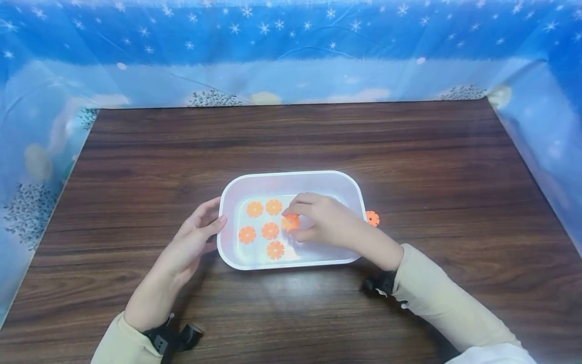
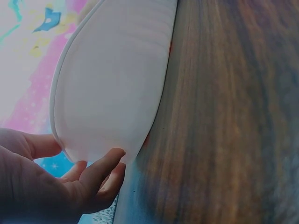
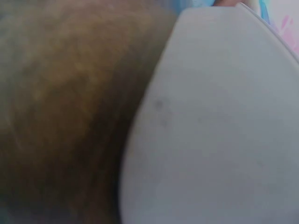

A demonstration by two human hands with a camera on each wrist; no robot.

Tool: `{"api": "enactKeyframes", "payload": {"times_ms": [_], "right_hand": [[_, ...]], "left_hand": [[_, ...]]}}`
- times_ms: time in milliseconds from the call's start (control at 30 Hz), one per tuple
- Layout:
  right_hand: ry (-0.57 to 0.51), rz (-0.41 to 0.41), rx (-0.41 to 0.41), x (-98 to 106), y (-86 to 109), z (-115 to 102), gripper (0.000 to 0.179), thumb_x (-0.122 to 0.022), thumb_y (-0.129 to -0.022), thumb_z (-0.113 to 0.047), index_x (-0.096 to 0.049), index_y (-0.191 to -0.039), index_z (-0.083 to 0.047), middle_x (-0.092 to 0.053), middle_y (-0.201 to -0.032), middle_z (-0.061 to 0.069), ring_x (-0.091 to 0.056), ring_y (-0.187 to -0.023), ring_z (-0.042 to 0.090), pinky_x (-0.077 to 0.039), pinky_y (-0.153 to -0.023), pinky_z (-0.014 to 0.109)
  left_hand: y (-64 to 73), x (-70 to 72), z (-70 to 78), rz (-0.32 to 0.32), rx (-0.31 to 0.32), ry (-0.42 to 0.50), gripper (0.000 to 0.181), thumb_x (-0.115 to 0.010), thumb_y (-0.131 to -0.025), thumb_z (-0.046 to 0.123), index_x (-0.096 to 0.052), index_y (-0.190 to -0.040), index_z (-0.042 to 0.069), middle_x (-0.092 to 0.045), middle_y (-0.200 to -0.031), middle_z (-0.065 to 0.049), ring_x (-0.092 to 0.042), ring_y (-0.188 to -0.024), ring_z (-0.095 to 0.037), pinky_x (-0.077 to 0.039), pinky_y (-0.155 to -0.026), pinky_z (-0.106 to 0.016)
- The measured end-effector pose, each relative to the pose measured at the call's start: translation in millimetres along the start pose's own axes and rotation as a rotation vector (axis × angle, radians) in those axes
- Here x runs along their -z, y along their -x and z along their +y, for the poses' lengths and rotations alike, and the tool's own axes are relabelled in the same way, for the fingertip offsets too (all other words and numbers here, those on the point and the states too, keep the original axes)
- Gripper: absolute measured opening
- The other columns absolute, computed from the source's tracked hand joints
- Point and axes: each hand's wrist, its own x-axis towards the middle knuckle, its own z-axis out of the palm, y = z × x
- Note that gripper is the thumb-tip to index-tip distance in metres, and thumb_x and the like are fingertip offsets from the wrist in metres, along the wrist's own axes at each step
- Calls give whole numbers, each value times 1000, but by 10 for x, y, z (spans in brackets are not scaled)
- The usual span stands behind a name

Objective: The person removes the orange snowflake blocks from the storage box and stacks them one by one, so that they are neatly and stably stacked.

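A white plastic tub [image 1: 291, 174] stands on the table in the head view. Several orange notched discs [image 1: 270, 231] lie flat on its floor, spaced apart on the left side. My left hand [image 1: 193, 240] holds the tub's left end, thumb at the rim and fingers against the outer wall; the left wrist view shows the same hand [image 2: 79, 182] at the wall. Reaching over the right side, my right hand [image 1: 325, 220] is inside the tub and pinches an orange notched disc [image 1: 290, 222] between thumb and fingers. The right wrist view shows mostly the outer wall.
Another orange notched disc [image 1: 373, 218] lies outside, by the tub's right end, partly hidden by it. Dark wood-grain table [image 1: 291, 136] surrounds the tub. A blue snowflake-patterned cloth [image 1: 291, 50] hangs behind and at both sides.
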Motion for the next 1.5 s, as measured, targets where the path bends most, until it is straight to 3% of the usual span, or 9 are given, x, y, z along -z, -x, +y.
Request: {"api": "enactKeyframes", "payload": {"times_ms": [233,400,667,867,1500], "right_hand": [[-25,36,6,199,83,94,29,-75,-74,-15,-68,-101,-7,-63,-94,0,-59,-78,14,-47,-69,25],[-9,38,-24,316,162,85,29,-75,-74,-17,-68,-101,-9,-63,-95,-2,-58,-84,12,-48,-72,26],[-26,23,-54,380,269,138,32,-75,-75,-19,-67,-105,-12,-63,-97,-5,-57,-86,9,-48,-72,27],[-16,11,-41,440,415,229,37,-76,-74,-20,-67,-109,-11,-62,-101,-3,-57,-82,10,-47,-68,26],[39,105,-66,662,948,413,48,-82,-65,-8,-67,-110,-12,-62,-104,-2,-58,-86,13,-48,-71,23]], "left_hand": [[-10,-8,-5,3,-12,5,54,-44,-99,22,-21,-148,15,-26,-149,-15,-35,-128,-30,-32,-100,-46],[-2,-15,-29,8,-21,12,53,-44,-99,21,-22,-147,14,-28,-147,-15,-38,-125,-29,-34,-96,-41],[9,-13,-33,13,-24,17,53,-44,-99,21,-22,-147,14,-28,-147,-15,-37,-126,-30,-33,-99,-45],[9,-14,-23,24,-7,16,53,-43,-99,21,-22,-148,15,-27,-148,-15,-35,-128,-30,-31,-101,-48],[9,-32,-39,4,-17,-5,57,-46,-98,27,-20,-148,15,-24,-148,-15,-31,-130,-32,-27,-101,-50]]}}
